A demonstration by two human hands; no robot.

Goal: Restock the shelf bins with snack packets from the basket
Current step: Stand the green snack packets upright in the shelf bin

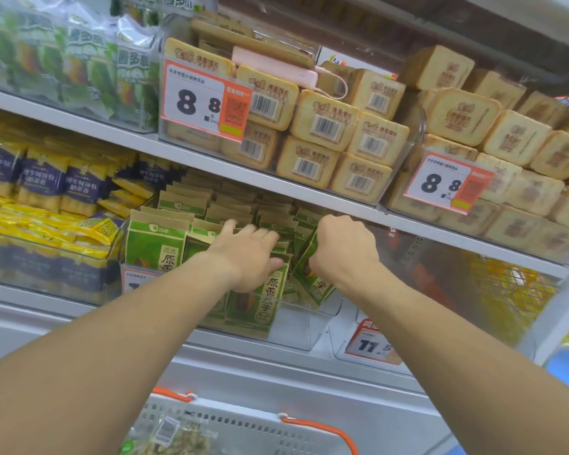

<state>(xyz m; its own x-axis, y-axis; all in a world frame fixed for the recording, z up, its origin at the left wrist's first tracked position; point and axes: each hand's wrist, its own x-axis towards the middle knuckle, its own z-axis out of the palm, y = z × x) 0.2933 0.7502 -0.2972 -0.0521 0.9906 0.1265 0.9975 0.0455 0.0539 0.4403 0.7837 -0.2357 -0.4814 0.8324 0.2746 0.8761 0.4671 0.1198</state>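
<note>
Green packets (258,300): flat paper snack packs, green fronts with dark lettering and a seed picture, tan folded tops. They stand upright in rows inside a clear bin (296,326) on the middle shelf (309,359), filling its left and centre; the right end of the bin shows bare plastic.

Left hand (247,254): fingers spread and laid over the packet tops, thumb against the front of one pack, pressing the row.

Right hand (342,247): clenched round a tilted green packet (312,274) at the right of the row, leaning it toward the others.

Basket (243,428): white perforated plastic with orange handles, at the lower edge, below the shelf. A clear packet (174,438) with a barcode label lies in it; the contents are blurred and the basket is cut off by the frame.

Hard to read: the price tag (138,280) on the bin front is mostly hidden behind the left arm; a second tag (372,343) to the right is partly covered by the right arm. The far right of the shelf is a blur of yellow behind wire mesh.

Surroundings: white metal shop shelving. Upper shelf (211,159) holds tan toast-shaped packs (326,123) in clear bins with orange-and-white price tags (207,100). Blue and yellow packets (46,185) fill the bin to the left.
</note>
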